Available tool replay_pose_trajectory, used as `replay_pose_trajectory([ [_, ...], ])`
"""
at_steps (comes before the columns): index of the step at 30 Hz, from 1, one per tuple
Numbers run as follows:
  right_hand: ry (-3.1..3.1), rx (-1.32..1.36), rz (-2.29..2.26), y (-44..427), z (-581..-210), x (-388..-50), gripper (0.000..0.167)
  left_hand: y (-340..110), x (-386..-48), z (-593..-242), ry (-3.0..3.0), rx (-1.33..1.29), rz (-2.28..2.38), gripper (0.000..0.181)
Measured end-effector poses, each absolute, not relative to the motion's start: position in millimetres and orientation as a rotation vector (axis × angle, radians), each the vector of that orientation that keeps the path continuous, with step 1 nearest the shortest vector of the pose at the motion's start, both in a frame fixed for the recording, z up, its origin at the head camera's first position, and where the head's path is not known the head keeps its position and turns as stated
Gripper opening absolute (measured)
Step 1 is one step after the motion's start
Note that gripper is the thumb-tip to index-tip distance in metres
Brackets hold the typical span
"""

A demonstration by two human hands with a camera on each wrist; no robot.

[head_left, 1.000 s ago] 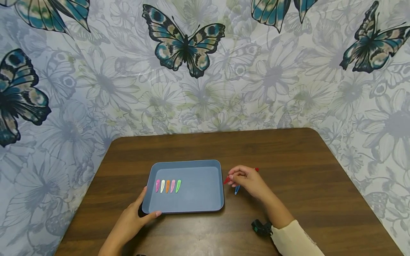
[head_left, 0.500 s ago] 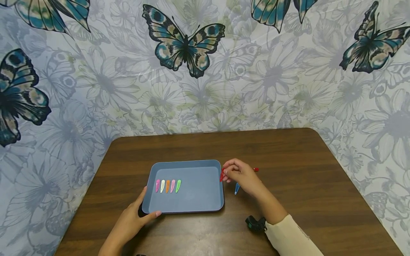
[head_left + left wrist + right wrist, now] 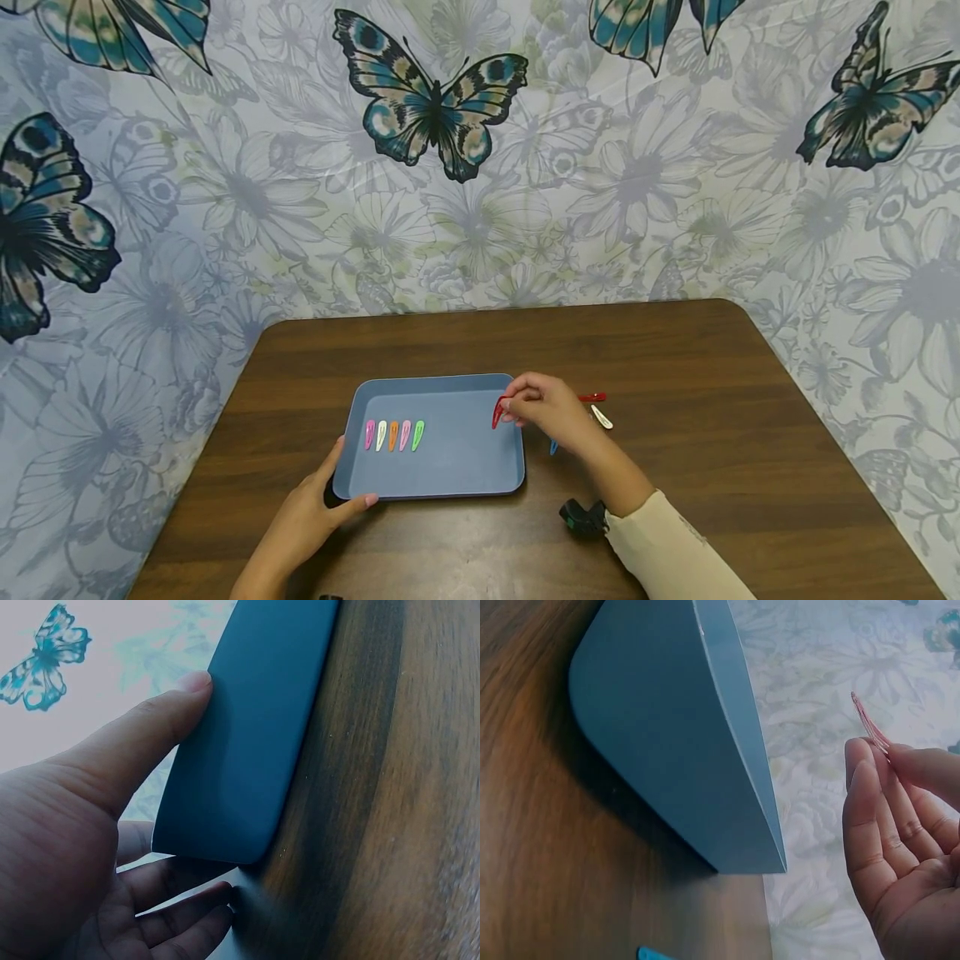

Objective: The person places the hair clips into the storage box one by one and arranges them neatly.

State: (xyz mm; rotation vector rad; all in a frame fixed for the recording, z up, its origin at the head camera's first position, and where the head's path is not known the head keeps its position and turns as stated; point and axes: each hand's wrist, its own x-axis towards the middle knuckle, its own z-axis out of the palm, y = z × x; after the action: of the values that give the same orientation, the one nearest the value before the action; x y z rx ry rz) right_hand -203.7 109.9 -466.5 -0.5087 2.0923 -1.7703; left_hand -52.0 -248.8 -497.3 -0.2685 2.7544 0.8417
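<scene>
My right hand (image 3: 553, 414) pinches a red snap hair clip (image 3: 497, 412) between thumb and fingertips, above the right side of a blue-grey tray (image 3: 465, 454). The right wrist view shows this clip (image 3: 868, 724) edge-on, raised beyond the tray's rim. My left hand (image 3: 303, 515) grips the tray's near left corner, its thumb against the outer wall in the left wrist view and the other fingers around the corner. Several hair clips stand in a row on the tray's left half: pink, white, orange (image 3: 393, 437), pink and green (image 3: 417, 436).
On the wooden table (image 3: 675, 358) right of the tray lie another red clip (image 3: 592, 397), a whitish clip (image 3: 602, 417) and a blue clip (image 3: 553, 447), partly covered by the right hand. Behind the table is a butterfly-patterned backdrop (image 3: 480, 233).
My right hand has carried the red hair clip leftward, from beside the tray to over its right side. The whitish clip has come into sight. My left hand has stayed put.
</scene>
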Motion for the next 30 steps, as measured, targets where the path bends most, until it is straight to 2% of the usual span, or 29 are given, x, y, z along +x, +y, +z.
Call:
replay_pose_trajectory([
  [13, 2.108, -0.521, -1.714, 85, -462, -205, 0.019, -248, -52, -496, 2.749, -0.28, 0.84, 0.118],
  [30, 2.044, -0.464, -1.686, 51, -472, -203, 0.012, -248, -53, -497, 2.736, -0.286, 0.84, 0.117],
])
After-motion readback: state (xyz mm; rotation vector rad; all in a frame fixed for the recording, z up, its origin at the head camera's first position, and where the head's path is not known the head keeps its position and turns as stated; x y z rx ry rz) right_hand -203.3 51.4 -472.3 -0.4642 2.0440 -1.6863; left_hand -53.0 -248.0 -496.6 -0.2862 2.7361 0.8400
